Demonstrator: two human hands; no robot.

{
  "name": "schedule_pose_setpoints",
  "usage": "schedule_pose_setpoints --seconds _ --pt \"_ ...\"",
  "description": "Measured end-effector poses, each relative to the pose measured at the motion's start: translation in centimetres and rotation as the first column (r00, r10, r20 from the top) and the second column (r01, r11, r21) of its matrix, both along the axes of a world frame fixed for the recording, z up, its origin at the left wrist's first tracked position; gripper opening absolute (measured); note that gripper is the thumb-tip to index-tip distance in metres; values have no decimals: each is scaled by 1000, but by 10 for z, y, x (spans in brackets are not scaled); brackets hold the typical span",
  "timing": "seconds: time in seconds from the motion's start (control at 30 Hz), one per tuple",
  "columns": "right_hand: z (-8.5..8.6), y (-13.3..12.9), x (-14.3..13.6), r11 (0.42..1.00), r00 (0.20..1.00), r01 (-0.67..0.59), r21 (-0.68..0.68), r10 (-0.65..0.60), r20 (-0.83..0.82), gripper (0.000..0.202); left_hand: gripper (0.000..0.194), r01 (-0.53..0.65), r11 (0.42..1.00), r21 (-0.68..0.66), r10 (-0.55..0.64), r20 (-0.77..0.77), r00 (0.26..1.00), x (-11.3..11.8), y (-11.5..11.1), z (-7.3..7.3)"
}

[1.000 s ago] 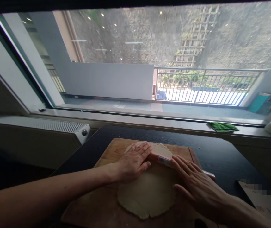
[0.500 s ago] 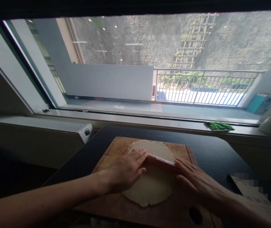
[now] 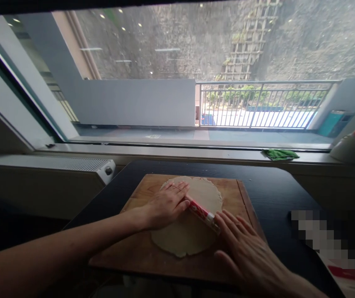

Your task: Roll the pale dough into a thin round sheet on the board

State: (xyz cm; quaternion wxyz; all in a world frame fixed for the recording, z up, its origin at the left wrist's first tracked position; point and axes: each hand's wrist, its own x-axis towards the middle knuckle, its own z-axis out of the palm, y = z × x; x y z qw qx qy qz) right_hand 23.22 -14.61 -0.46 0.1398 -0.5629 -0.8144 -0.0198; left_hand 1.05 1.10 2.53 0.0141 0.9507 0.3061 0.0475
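A thin rolling pin (image 3: 199,210) with a red and white label lies slantwise across a wide, flat sheet of dough (image 3: 183,238). My left hand (image 3: 167,203) rests flat over the pin's far left end, its fingers stretched out and hiding that end. At the nearer right end, my right hand (image 3: 242,240) lies over the pin with fingers extended and the thumb held apart. Neither hand is wrapped round the pin. Under the dough is a wooden board (image 3: 144,188); the dough's edge looks ragged, with a small notch at the near side.
The board lies on a dark table (image 3: 267,182) by a large window. A green cloth (image 3: 279,154) and a whitish rounded object (image 3: 353,147) are on the sill. On the left stands a white radiator (image 3: 96,165). A partly blurred item (image 3: 320,236) lies at the table's right.
The rolling pin has turned so more of its red label shows, and it slants more, its right end nearer me. My right hand has come nearer with it. The whole view has shifted slightly.
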Motion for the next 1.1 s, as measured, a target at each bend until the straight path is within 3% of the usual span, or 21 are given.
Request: schedule_pose_setpoints --seconds 0.07,0.13,0.2,0.27,0.37,0.43,0.53,0.6,0.7,0.8,0.9,0.97,1.1 --pt "-1 16 13 991 991 133 0 -133 32 59 55 -20 1000 -10 20 -25 1000 16 9 1" --pt "-1 37 27 946 945 324 -19 -322 60 58 54 -81 997 0 81 -31 996 42 23 -1" --pt "0 46 29 908 908 416 -38 -413 73 57 53 -136 991 8 136 -10 991 57 32 -3" --pt "-3 36 14 927 927 373 -39 -371 61 55 53 -114 993 8 114 9 993 50 31 -4" --pt "-11 7 -16 970 970 241 31 -241 9 60 54 -20 1000 1 20 16 1000 12 16 -3" --pt "-11 -1 -23 979 982 189 79 -190 3 63 52 19 1000 -8 -19 -4 1000 -4 8 -1" --pt "-6 15 -7 959 960 276 65 -278 27 60 49 4 1000 -7 -4 -60 998 15 16 0" --pt "-3 28 3 920 919 391 34 -392 40 59 50 -113 994 2 112 -54 992 41 29 -2" --pt "-8 22 -13 926 925 375 46 -377 47 57 55 -173 985 17 173 4 985 51 37 -6" --pt "-21 -5 -50 960 980 180 213 -193 43 60 56 -62 998 23 62 16 998 12 22 -9" --pt "-23 -16 -62 955 994 65 291 -88 68 60 57 -68 998 8 68 -14 998 -22 8 -10" --pt "-17 -6 -47 967 986 132 218 -151 72 55 57 -117 993 11 118 -43 992 -13 11 -11" --pt "-10 15 -21 929 931 355 108 -362 56 52 55 -183 983 21 184 -37 982 48 36 -12"
